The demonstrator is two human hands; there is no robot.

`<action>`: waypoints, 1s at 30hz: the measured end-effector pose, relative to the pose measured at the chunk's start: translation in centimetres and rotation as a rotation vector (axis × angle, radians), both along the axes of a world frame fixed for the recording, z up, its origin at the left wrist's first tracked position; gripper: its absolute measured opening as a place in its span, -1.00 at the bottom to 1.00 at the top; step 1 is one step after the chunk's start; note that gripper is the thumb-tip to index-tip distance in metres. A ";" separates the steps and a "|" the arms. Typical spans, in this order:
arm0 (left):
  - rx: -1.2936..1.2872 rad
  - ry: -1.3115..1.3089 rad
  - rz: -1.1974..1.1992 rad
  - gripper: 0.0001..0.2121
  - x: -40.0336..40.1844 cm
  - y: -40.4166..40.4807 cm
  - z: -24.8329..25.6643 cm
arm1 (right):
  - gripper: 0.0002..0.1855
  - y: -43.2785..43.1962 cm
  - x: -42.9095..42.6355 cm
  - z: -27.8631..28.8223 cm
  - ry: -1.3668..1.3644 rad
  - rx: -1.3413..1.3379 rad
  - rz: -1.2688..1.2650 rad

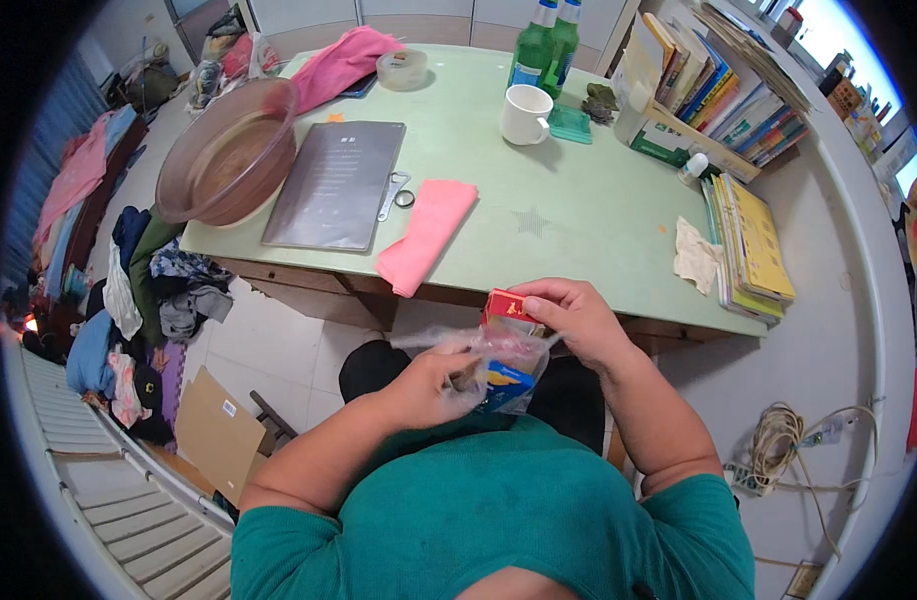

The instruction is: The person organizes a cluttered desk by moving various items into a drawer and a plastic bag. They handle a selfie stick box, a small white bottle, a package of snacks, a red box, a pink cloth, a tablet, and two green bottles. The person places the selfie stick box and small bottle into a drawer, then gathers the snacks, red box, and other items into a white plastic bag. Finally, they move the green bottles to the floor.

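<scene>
Over my lap, just off the near edge of the green-topped table (pixel 608 225), my left hand (pixel 436 386) grips a thin clear plastic bag (pixel 530 352). My right hand (pixel 578 319) holds a small red box (pixel 507 306) with yellow writing between thumb and fingers, at the mouth of the bag. Lower in the bag shows a blue package (pixel 507 381) with a yellow picture. Nearest to the hands on the table lies a folded pink cloth (pixel 428 236). Left of it are a metal bottle opener (pixel 392 196), a dark ring (pixel 404 199) and a grey notebook (pixel 337 186).
A translucent basin (pixel 230 157) sits at the table's left edge. Farther back stand a white mug (pixel 524 116), green glass bottles (pixel 537 49) and a round plastic container (pixel 402 69). Books (pixel 755 240) and a beige cloth (pixel 696 255) lie right. A cardboard box (pixel 222 431) is on the floor.
</scene>
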State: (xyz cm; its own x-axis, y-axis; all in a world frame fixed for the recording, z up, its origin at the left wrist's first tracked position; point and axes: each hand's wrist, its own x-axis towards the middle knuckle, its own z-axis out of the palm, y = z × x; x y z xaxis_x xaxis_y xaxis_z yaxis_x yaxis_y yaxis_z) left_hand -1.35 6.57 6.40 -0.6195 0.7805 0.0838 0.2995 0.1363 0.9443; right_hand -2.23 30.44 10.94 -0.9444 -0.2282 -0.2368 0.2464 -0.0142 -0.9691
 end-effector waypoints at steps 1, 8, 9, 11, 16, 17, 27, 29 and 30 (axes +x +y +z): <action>0.012 -0.056 0.019 -0.39 -0.1 -0.1 -0.2 | -0.71 0.2 0.0 0.1 0.035 -0.001 0.016; 0.151 -0.462 -0.099 -0.44 -0.3 -1.3 -0.2 | -0.72 1.4 -0.6 -0.1 -0.293 -0.039 0.066; 0.150 -0.491 -0.113 -0.45 -0.3 -1.5 -0.4 | -0.73 1.5 -0.6 -0.3 -0.289 -0.047 0.085; 0.166 -0.494 -0.118 -0.45 -0.4 -1.1 -0.2 | -0.76 2.0 -0.7 -0.8 -0.282 -0.062 0.122; 0.164 -0.611 -0.109 -0.47 -0.2 -1.3 -0.7 | -0.77 2.4 -0.3 -0.3 -0.169 0.019 0.218; 0.163 -0.613 -0.107 -0.47 -0.2 -1.4 -0.6 | -0.78 2.3 -0.3 -0.3 -0.149 0.041 0.217; 0.197 -0.707 0.108 -0.42 0.3 -0.1 -0.5 | -0.74 0.8 1.5 -5.3 -0.058 -0.129 0.045; 0.282 -0.738 0.187 -0.46 0.2 0.3 -1.1 | -0.71 0.4 1.8 -4.8 -0.059 -0.145 -0.134; 0.308 -0.762 0.240 -0.48 0.1 0.5 -0.6 | -0.70 0.5 1.9 -4.7 -0.005 -0.115 -0.220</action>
